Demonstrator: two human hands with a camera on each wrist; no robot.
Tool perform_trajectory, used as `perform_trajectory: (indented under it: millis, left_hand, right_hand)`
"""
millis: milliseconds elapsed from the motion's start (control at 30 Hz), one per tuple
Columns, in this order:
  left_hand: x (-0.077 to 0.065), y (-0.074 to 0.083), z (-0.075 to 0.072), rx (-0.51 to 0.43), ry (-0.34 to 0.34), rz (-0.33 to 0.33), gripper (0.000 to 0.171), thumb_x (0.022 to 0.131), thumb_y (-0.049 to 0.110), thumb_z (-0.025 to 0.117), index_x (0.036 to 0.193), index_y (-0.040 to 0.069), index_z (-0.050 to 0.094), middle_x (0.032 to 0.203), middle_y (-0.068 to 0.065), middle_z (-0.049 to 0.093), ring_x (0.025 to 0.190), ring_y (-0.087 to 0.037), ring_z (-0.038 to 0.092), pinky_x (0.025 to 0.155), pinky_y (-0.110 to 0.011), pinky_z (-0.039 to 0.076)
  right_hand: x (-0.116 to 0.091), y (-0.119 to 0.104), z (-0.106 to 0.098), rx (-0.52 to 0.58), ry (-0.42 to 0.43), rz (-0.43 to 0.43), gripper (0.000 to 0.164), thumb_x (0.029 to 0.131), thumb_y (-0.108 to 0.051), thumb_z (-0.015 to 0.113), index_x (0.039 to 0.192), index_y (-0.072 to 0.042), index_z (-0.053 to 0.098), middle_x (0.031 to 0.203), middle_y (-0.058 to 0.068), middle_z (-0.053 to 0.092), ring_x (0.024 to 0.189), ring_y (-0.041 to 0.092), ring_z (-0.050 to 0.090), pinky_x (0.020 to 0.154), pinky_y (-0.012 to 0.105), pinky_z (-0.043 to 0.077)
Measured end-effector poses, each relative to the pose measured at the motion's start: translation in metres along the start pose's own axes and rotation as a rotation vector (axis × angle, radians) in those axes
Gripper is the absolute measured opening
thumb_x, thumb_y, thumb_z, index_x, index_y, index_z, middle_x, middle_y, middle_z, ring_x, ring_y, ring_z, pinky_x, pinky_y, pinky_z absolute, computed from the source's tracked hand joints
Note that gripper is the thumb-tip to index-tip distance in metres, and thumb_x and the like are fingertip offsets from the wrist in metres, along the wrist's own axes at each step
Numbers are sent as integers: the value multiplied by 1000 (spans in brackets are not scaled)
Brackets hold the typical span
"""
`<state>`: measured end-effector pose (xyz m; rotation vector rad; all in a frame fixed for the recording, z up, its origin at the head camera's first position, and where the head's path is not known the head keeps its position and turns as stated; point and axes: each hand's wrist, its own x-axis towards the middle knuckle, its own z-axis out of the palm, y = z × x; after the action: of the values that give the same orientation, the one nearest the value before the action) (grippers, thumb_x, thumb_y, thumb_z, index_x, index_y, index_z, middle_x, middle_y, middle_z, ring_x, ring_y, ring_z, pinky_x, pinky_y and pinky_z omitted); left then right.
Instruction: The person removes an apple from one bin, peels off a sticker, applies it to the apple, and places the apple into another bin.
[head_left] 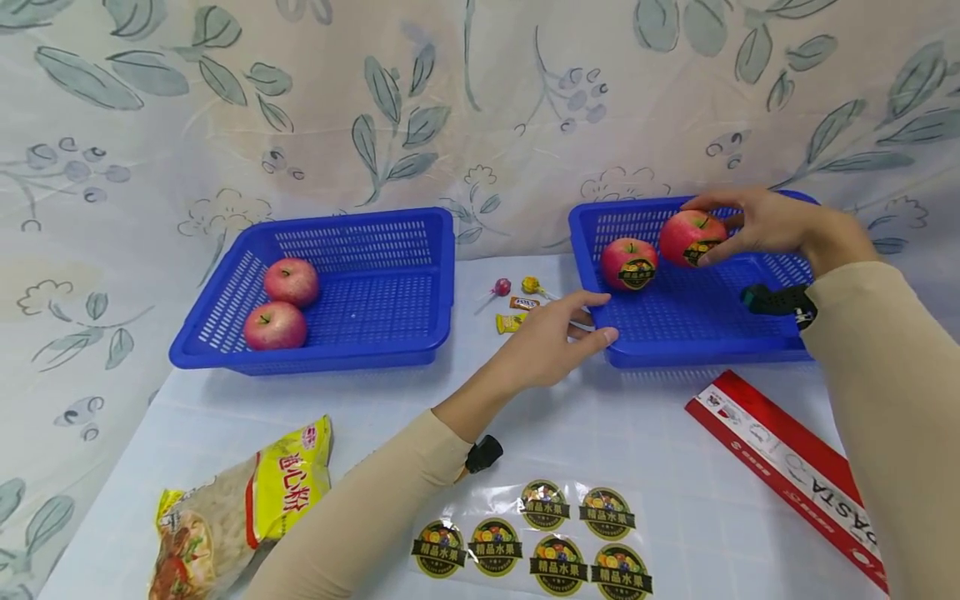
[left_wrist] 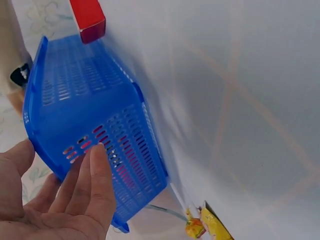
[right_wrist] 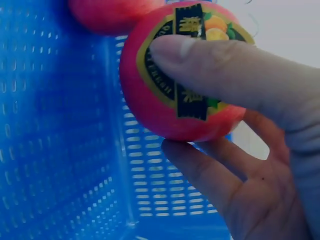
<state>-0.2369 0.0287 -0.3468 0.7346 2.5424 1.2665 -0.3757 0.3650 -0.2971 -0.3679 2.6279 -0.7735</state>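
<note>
Apples and two blue baskets

Noodles in a yellow plastic bag [head_left: 225, 517] lie at the near left of the pale blue table [head_left: 645, 450]. Behind the bag sits the left blue plastic basket with holes [head_left: 375, 329], and two plain red apples [head_left: 283, 304] rest in its left part, one just behind the other.

Next comes a clear sheet of round black and gold fruit stickers [head_left: 536, 542], close to the front edge. Farther back, between the baskets, lie a few small wrapped sweets and lollipops [head_left: 517, 302].

The left hand [head_left: 551, 342] reaches to the near left corner of the right blue plastic basket with holes [head_left: 675, 350]. Its fingers are straight and together, and they press flat on the basket's wall. It holds nothing.

Inside this basket, at the back left, a red apple with a round sticker [head_left: 628, 263] sits on the floor. Just to its right, touching or almost touching it, is a second red apple with a sticker [head_left: 692, 237]. The right hand [head_left: 765, 223] grips this one from the right side. The thumb [right_wrist: 215, 65] presses on the sticker and the other fingers curl under the fruit. The apple is lifted a little above the basket floor, so the right hand is the near one.

A long red and white cardboard pasta box [head_left: 787, 471] lies slanted in front of the right basket.
</note>
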Motion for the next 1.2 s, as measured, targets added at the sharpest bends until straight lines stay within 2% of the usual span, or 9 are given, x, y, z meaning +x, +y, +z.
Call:
perform_trajectory:
  millis: [200, 333, 733, 1000, 1200]
  left_hand:
    - [1, -1, 0, 9, 0, 4, 53, 104, 39, 61, 151, 19, 50, 129, -6, 68, 109, -12, 69, 86, -21, 56]
    - [0, 0, 0, 4, -4, -3, 53, 104, 39, 61, 151, 20, 50, 130, -6, 67, 109, -12, 68, 86, -21, 56]
    - [1, 0, -1, 19, -14, 1, 52, 105, 40, 59, 151, 20, 49, 132, -8, 66, 111, -12, 68, 89, -23, 56]
    - [-1, 3, -6, 126, -21, 34, 52, 106, 40, 56, 153, 21, 44, 135, -5, 65, 115, -14, 67, 94, -28, 56]
    - [-15, 0, -22, 208, -27, 50, 57, 104, 36, 60, 155, 18, 42, 140, -7, 62, 120, -19, 65, 98, -33, 54]
  right_hand:
    - [8, 14, 11, 55, -58, 39, 94, 83, -18, 87, 158, -12, 31, 156, 30, 29, 135, 59, 37, 107, 77, 31]
    - [11, 20, 16, 51, -97, 72, 93, 83, -18, 87, 158, -13, 33, 155, 33, 25, 133, 59, 34, 106, 78, 30]
    - [14, 17, 20, 14, -125, 90, 92, 84, -19, 86, 158, -15, 31, 153, 33, 26, 132, 58, 29, 106, 79, 29]
    - [-5, 2, 5, -151, -128, 32, 103, 90, -20, 81, 164, -8, 10, 157, 39, 20, 133, 69, 32, 102, 79, 34]
    - [-28, -23, 4, -238, -86, 7, 93, 95, -27, 75, 162, -5, 15, 155, 39, 26, 133, 66, 38, 98, 77, 40]
